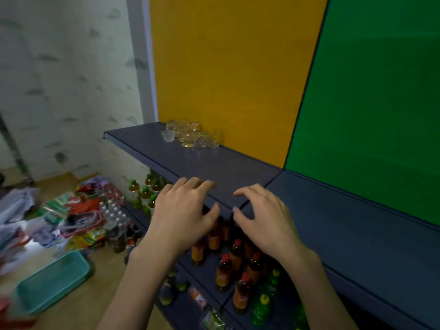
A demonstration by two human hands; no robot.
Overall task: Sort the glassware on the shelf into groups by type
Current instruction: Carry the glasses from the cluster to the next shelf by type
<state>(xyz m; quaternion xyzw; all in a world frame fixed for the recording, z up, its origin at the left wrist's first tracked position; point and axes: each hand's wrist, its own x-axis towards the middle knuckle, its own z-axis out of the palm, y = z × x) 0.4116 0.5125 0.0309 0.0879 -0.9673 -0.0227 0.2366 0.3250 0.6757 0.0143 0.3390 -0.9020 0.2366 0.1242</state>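
Observation:
A cluster of several clear glasses [196,135] stands bunched together at the far left end of a dark blue shelf [166,151], against the yellow back panel. One small frosted cup [168,136] sits at the cluster's left edge. My left hand [184,210] and my right hand [265,211] hover side by side over the shelf's front edge, well short of the glasses. Both hands hold nothing, with fingers curled and spread.
Lower shelves hold bottled drinks with red caps [234,256] and green bottles [263,306]. On the floor at left lie packs of small bottles [114,210], colourful packets [78,220] and a teal plastic tray [53,279]. A green panel [371,91] backs the right shelf section.

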